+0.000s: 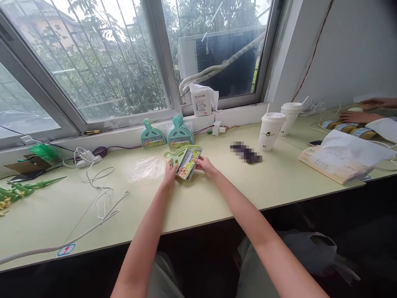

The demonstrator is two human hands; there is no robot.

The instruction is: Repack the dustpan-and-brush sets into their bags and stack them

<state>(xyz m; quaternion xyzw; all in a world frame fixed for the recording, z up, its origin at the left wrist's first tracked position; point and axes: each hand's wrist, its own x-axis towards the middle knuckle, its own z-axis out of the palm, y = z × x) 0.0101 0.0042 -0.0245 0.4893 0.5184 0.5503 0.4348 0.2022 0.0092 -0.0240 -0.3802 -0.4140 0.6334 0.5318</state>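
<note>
A small green dustpan-and-brush set [184, 160] with a printed label lies tilted on the pale green table [198, 198]. My left hand [170, 171] grips its left edge and my right hand [205, 164] holds its right edge. An empty clear plastic bag [146, 168] lies just left of my left hand. Two more green dustpan sets [152, 136] [180, 134] lean upright against the window sill behind.
Two white lidded cups [269, 130] [290, 117] stand at the right, a white paper bag [344, 159] beyond them. Another person's hands [356, 117] work at the far right. White cables [101, 192] and a power strip [85, 159] lie at the left, green plastic pieces [18, 190] at the far left.
</note>
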